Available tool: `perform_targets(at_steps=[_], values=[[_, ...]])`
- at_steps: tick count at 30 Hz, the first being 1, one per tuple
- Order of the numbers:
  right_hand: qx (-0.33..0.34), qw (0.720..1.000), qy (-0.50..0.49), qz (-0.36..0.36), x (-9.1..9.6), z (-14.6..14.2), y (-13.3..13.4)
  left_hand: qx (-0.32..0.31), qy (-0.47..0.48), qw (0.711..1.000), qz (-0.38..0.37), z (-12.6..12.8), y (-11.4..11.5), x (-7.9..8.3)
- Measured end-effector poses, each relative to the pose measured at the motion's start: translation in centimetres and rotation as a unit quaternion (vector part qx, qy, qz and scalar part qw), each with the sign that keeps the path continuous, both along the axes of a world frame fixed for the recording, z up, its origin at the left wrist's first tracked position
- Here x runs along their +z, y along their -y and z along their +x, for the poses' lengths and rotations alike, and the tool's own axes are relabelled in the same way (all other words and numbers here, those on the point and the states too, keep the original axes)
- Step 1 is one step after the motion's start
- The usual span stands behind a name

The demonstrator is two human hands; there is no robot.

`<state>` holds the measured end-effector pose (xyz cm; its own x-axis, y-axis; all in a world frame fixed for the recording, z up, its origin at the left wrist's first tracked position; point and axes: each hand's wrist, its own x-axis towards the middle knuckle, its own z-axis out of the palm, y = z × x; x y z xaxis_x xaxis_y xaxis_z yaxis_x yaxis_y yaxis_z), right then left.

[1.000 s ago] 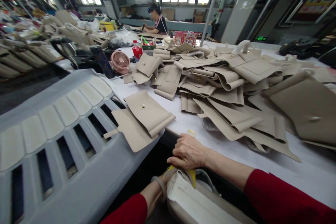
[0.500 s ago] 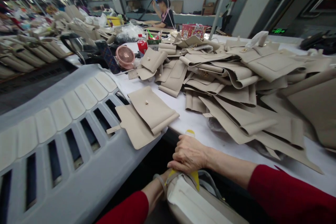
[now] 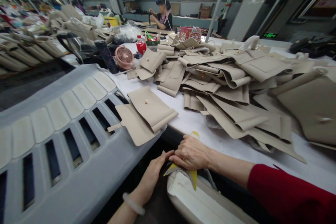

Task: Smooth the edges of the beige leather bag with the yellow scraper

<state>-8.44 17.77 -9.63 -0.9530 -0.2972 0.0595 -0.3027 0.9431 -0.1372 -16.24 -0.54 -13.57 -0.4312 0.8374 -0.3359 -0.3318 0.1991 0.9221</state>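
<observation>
A beige bag (image 3: 199,196) with a white inner panel lies low in front of me, its near part cut off by the frame edge. At its top end, my right hand (image 3: 193,152) is closed round a yellow-edged piece (image 3: 193,178); a yellow tip shows above the knuckles and yellow corners below. Most of that piece is hidden by the fingers. My left hand (image 3: 152,175) is stretched out beside the bag, fingertips meeting the right hand's fingers. Near the table corner lies a flat beige bag panel (image 3: 149,108) with a small metal clasp.
Beige bag parts (image 3: 225,84) are heaped on the white table (image 3: 178,122) to the right. A grey slotted plastic rack (image 3: 78,140) stands left. Farther back are a pink fan (image 3: 124,57), a red bottle (image 3: 141,45) and a red patterned box (image 3: 190,34). Another person (image 3: 164,15) sits beyond.
My left hand has come out from beneath the right hand, moving left with its fingers straightened. My right hand keeps its grip. The other person's raised arm has come down.
</observation>
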Motion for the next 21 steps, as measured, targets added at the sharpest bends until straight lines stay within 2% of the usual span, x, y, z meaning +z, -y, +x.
perform_targets(at_steps=[2, 5, 10, 14, 16, 18, 19, 21], values=[[-0.008, 1.000, -0.001, 0.004, 0.0, 0.2, 0.1, -0.053, -0.020, 0.998, 0.024, 0.3, 1.1, 1.2], [-0.025, 1.000, -0.002, 0.007, -0.1, 0.6, 0.3, -0.125, -0.090, 0.988, 0.022, 0.6, 1.7, 2.2], [-0.063, 0.998, -0.001, -0.003, -0.4, 1.7, 0.8, -0.187, -0.280, 0.942, -0.016, 0.3, 1.2, 3.1], [-0.108, 0.994, 0.023, -0.009, -0.1, 2.8, 1.7, -0.207, -0.339, 0.917, -0.034, 0.1, 0.9, 4.1], [-0.140, 0.989, 0.048, -0.021, 0.1, 3.3, 2.4, -0.202, -0.267, 0.942, -0.020, 0.2, 1.0, 3.8], [-0.199, 0.976, 0.076, -0.047, 0.4, 4.2, 2.9, -0.155, -0.102, 0.983, -0.006, 0.6, 1.5, 2.4], [-0.239, 0.965, 0.088, -0.059, 0.6, 4.9, 2.9, -0.099, -0.003, 0.995, -0.008, 1.0, 1.9, 1.4], [-0.329, 0.936, 0.098, -0.073, 0.9, 6.7, 2.4, 0.043, 0.158, 0.985, -0.044, 2.0, 2.9, -1.2]])
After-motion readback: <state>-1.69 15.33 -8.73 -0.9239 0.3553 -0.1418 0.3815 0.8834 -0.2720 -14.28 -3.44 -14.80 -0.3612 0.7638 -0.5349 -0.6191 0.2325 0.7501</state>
